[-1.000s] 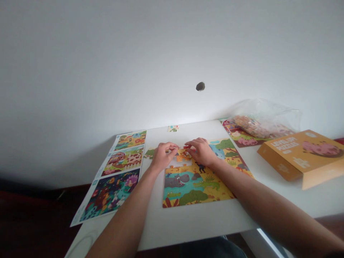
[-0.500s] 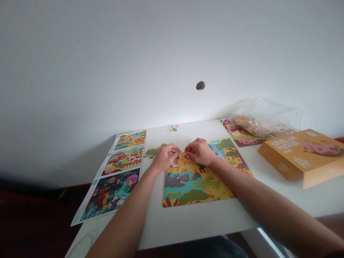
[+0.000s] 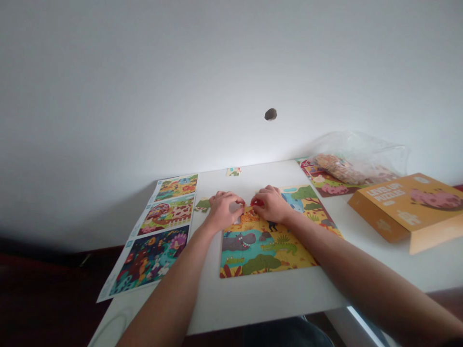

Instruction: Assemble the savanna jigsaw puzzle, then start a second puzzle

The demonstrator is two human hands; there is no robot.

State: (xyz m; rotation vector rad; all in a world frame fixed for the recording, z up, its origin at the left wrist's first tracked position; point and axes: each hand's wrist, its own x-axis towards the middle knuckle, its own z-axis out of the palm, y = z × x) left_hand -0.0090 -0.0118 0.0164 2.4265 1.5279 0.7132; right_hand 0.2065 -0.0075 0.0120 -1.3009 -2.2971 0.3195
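While the white table is spread with a half-built animal jigsaw, an orange puzzle piece is gripped at the jigsaw's twelve-o'clock edge. It is found at three o'clock from the left hand, nine from the right hand, equally near both, fingers curled closed on it.

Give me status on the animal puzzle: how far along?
Done: the puzzle has its lower rows and right side joined. In hand: left hand and right hand press an orange piece into the upper middle. Left: the upper-left area, with two loose pieces on the table.
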